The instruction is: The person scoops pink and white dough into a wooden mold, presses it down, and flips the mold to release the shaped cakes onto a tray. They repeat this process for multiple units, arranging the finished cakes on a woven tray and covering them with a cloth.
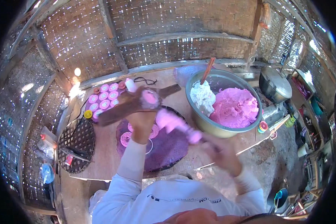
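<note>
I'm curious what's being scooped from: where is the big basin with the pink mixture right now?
In the head view, the big basin stands right of centre on the table, beyond the right hand and left of the dark lidded pot.

A: Light status?
B: I read daylight entering through pinholes in the woven wall (186,18). Glare clips to white at two o'clock and between nine and ten. The worktable (108,156) is softly lit.
A: Sharpness?
B: I note motion blur from centre toward four o'clock, on the right hand (224,156) and its pink-smeared tool (172,122). Framing timbers (49,56) bend toward the black rim.
</note>
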`<state>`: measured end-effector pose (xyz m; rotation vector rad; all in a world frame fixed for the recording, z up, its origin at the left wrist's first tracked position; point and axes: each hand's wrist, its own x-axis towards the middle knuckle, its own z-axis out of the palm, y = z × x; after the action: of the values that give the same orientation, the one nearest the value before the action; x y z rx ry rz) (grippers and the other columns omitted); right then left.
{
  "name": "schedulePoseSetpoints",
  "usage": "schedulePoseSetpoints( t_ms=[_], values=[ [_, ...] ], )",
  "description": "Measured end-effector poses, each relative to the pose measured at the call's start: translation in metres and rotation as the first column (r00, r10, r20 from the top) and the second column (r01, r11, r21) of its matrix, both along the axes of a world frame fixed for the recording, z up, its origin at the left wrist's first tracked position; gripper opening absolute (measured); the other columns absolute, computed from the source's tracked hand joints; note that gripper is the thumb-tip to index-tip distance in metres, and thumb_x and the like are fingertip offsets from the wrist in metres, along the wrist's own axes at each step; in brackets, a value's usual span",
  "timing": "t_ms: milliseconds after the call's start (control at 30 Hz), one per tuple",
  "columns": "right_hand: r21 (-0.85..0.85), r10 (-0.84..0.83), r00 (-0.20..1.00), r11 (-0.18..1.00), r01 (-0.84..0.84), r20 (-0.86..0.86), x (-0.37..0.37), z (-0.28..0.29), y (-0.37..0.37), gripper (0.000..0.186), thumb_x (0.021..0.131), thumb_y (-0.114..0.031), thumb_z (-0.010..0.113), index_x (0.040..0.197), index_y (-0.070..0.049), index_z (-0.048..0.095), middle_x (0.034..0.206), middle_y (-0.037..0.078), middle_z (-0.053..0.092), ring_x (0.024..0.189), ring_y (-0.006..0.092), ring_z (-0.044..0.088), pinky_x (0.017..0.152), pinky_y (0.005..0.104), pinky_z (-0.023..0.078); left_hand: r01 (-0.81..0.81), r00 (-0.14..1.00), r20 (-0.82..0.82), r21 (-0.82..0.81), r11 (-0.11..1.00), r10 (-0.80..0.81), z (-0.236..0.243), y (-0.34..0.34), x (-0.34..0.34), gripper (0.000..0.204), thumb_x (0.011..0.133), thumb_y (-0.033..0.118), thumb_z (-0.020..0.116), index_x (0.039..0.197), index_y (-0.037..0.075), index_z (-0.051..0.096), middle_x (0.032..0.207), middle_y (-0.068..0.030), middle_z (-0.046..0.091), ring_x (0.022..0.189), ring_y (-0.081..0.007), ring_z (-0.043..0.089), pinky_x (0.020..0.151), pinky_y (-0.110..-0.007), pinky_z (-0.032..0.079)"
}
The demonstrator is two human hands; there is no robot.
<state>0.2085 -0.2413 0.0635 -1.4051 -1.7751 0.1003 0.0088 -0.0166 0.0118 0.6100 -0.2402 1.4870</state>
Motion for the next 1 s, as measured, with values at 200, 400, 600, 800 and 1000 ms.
schedulePoseSetpoints(
  t_ms=[200, 400, 600, 800, 1000],
  values=[
    [-0.037, -0.454, 0.439, 0.661, 0.750, 0.775, 0.154, 0.028, 0.019, 0.019, 0.079, -0.028, 0.057, 0.080, -0.014, 0.071, 0.067, 0.010, 0.065, 0.060, 0.0263, 0.065, 0.053, 0.0393, 0.050, -0.407, 0.752, -0.436, 0.282, 0.869, 0.494, 0.039, -0.028, -0.068, 0.042, 0.087, 0.030, 0.056, 0.121, 0.008, 0.045, 0.110, -0.0092, 0.050, 0.100, -0.0186, 0.051, 0.092, -0.035, 0.043],
    [0.018, -0.294, 0.267, 0.703, 0.711, 0.918, 0.197, -0.030, 0.083, 0.017, 0.073, -0.024, 0.057, 0.072, -0.013, 0.070, 0.068, 0.008, 0.066, 0.061, 0.0227, 0.065, 0.051, 0.0367, 0.048, -0.142, 0.902, -0.359, 0.278, 0.950, 0.239, 0.074, -0.039, -0.077, 0.043, 0.070, 0.019, 0.074, 0.107, 0.009, 0.054, 0.104, -0.0068, 0.048, 0.097, -0.0219, 0.049, 0.086, -0.035, 0.043],
    [-0.150, -0.243, 0.722, 0.889, 0.433, 0.648, 0.068, 0.007, 0.098, 0.021, 0.082, -0.017, 0.048, 0.081, -0.004, 0.065, 0.084, 0.013, 0.065, 0.078, 0.0276, 0.063, 0.071, 0.0440, 0.046, 0.165, 0.970, -0.243, 0.563, 0.810, -0.028, 0.069, -0.028, -0.059, 0.041, 0.064, 0.029, 0.081, 0.095, 0.015, 0.057, 0.102, -0.0028, 0.040, 0.088, -0.0178, 0.044, 0.082, -0.033, 0.039],
    [0.623, -0.284, -0.582, -0.074, -0.779, -0.762, -0.129, -0.035, 0.078, 0.090, 0.080, -0.070, 0.041, 0.143, -0.009, 0.017, 0.123, 0.030, 0.044, 0.089, 0.0332, 0.058, 0.079, 0.0402, 0.049, 0.336, 0.896, -0.028, 0.697, 0.634, -0.444, 0.043, -0.021, -0.021, 0.039, 0.071, 0.032, 0.077, 0.101, 0.014, 0.059, 0.116, -0.0092, 0.041, 0.106, -0.0246, 0.045, 0.091, -0.037, 0.040],
    [0.349, -0.018, -0.425, 0.538, -0.767, -0.905, -0.110, -0.032, 0.055, 0.081, 0.083, -0.068, 0.036, 0.134, -0.006, 0.032, 0.107, 0.019, 0.053, 0.072, 0.0192, 0.057, 0.053, 0.0289, 0.050, -0.073, 0.854, -0.521, -0.130, 0.989, -0.006, 0.011, -0.025, -0.113, 0.034, 0.078, 0.020, 0.069, 0.107, 0.008, 0.057, 0.114, -0.0101, 0.056, 0.107, -0.0250, 0.054, 0.086, -0.042, 0.047]
  ],
)
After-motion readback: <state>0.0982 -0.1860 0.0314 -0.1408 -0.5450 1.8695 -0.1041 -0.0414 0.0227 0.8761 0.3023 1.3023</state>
